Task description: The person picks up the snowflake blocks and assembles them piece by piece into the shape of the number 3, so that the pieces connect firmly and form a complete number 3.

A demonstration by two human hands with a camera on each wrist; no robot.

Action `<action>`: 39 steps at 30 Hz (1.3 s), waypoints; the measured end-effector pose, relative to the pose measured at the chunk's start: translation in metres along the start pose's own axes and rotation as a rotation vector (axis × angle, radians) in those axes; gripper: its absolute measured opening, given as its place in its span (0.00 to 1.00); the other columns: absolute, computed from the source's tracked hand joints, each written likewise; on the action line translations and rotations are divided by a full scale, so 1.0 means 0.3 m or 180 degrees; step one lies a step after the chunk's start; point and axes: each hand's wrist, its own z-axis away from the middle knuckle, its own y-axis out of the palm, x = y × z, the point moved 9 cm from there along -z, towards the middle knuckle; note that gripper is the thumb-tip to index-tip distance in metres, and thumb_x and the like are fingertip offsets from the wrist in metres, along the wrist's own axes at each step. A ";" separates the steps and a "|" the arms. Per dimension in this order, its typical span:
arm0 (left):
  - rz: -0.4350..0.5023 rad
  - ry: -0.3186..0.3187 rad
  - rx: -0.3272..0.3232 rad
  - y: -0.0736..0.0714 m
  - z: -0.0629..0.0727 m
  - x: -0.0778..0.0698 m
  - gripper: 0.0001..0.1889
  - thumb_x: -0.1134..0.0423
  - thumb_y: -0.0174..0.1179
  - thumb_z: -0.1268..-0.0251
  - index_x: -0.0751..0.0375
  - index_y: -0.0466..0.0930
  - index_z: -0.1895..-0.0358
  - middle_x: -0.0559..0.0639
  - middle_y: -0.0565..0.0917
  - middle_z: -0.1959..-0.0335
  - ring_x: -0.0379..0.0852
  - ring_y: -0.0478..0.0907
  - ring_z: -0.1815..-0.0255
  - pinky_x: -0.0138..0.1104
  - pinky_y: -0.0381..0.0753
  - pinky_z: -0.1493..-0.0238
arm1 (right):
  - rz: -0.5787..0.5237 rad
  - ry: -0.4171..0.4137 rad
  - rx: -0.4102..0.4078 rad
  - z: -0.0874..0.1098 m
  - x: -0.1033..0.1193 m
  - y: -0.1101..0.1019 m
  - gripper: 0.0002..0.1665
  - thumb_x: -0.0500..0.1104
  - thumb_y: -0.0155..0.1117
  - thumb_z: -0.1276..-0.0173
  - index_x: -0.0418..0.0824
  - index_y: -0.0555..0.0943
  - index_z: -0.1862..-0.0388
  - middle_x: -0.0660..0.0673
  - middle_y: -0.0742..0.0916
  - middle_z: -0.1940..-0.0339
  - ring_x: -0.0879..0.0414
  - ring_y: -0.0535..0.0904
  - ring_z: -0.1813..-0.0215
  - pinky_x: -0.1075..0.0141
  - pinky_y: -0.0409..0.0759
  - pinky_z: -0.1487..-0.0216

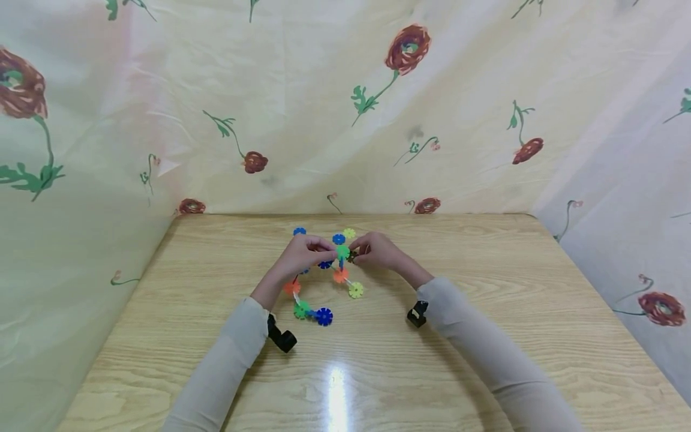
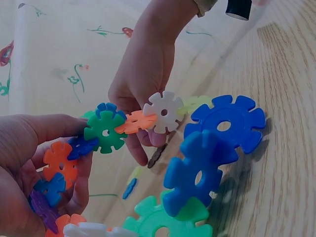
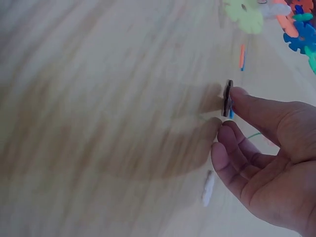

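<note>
My left hand (image 1: 301, 257) pinches a chain of interlocked flower-shaped plastic discs near a green disc (image 1: 342, 252). The chain curves through the palm in the left wrist view, with an orange disc (image 2: 60, 165) and a purple disc (image 2: 44, 211) against the fingers. One end hangs by an orange disc (image 1: 341, 275) and a yellow disc (image 1: 355, 290); the other runs to a dark blue disc (image 1: 324, 317) low over the table. Just right of the chain, my right hand (image 1: 378, 251) holds a dark brown disc (image 3: 227, 98), edge-on at the thumb tip.
Loose discs lie on the wooden table (image 1: 486, 288) beyond the hands: a blue one (image 1: 299, 231), another blue disc (image 1: 338, 239) and a pale yellow disc (image 1: 349, 233). A white piece (image 3: 208, 188) shows below the right fingers. Flowered cloth (image 1: 302, 108) hangs behind the table.
</note>
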 end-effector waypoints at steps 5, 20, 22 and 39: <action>-0.0004 0.0034 0.0007 0.002 -0.001 -0.002 0.08 0.61 0.69 0.32 0.60 0.89 0.55 0.46 0.88 0.66 0.42 0.81 0.64 0.43 0.80 0.59 | 0.0042 -0.0027 -0.0071 -0.003 -0.001 0.004 0.16 0.36 0.72 0.34 0.33 0.87 0.48 0.39 0.89 0.63 0.52 0.83 0.61 0.62 0.84 0.58; -0.0001 0.0028 0.0101 0.011 -0.014 -0.009 0.11 0.59 0.68 0.32 0.60 0.89 0.52 0.52 0.90 0.60 0.41 0.85 0.62 0.46 0.86 0.53 | -0.0428 0.0082 -0.0256 0.041 -0.037 -0.022 0.10 0.29 0.70 0.37 0.37 0.80 0.58 0.40 0.85 0.63 0.52 0.80 0.61 0.65 0.80 0.60; -0.0028 0.0027 0.0126 0.013 -0.018 -0.012 0.11 0.59 0.68 0.31 0.61 0.89 0.53 0.53 0.90 0.60 0.41 0.84 0.63 0.46 0.85 0.53 | -0.0454 0.0084 -0.0290 0.049 -0.041 -0.031 0.09 0.30 0.69 0.35 0.37 0.82 0.58 0.41 0.85 0.63 0.53 0.81 0.61 0.66 0.80 0.60; -0.0240 0.0015 0.0333 0.024 -0.058 -0.038 0.10 0.59 0.65 0.29 0.61 0.89 0.53 0.50 0.89 0.58 0.43 0.80 0.59 0.34 0.80 0.55 | -0.1444 -0.0020 -0.0880 0.105 -0.018 -0.152 0.10 0.35 0.70 0.31 0.33 0.86 0.53 0.36 0.90 0.55 0.53 0.84 0.58 0.56 0.86 0.53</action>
